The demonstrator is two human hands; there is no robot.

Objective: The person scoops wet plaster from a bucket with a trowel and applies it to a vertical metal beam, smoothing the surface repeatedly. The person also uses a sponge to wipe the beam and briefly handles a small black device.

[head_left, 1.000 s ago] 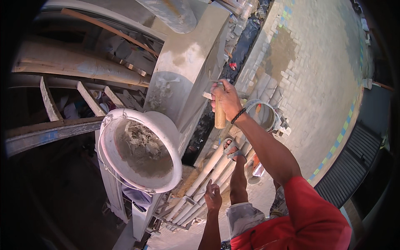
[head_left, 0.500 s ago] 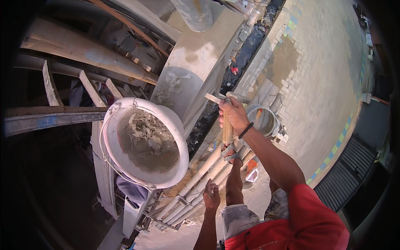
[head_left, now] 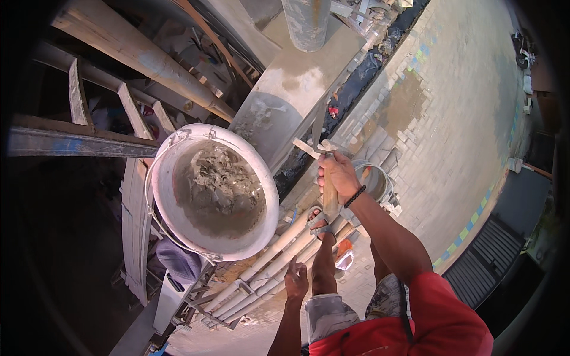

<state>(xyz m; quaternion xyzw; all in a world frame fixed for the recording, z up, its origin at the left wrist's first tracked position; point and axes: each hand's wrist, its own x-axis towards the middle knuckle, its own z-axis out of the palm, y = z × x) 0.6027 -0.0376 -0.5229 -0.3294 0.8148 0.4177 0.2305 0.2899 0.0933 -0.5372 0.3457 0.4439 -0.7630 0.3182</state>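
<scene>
My right hand (head_left: 338,177) is wrapped around the wooden handle of a trowel (head_left: 330,200). The trowel's thin blade is seen nearly edge-on and points away from me, to the right of a concrete ledge. Left of that hand, and apart from it, stands a white bucket (head_left: 271,199) with a wire handle. Wet grey mortar (head_left: 222,181) lies inside it, lumpy at the far side and smoother at the near side. Lower down, my left hand (head_left: 295,280) hangs near some long pipes, empty, its fingers loosely bent and apart.
The concrete ledge (head_left: 279,110) carries a round column (head_left: 307,26). Beside it runs a dark gutter (head_left: 356,86). A second bucket (head_left: 380,181) stands on the paving beyond my right wrist. Pipes (head_left: 267,267) lie near my feet. A ladder-like wooden frame (head_left: 77,142) is at left.
The view has shifted a little, so the bucket and ledge sit farther right. My right hand is slightly lower in view, and more of the trowel's blade shows. Both hands keep their pose.
</scene>
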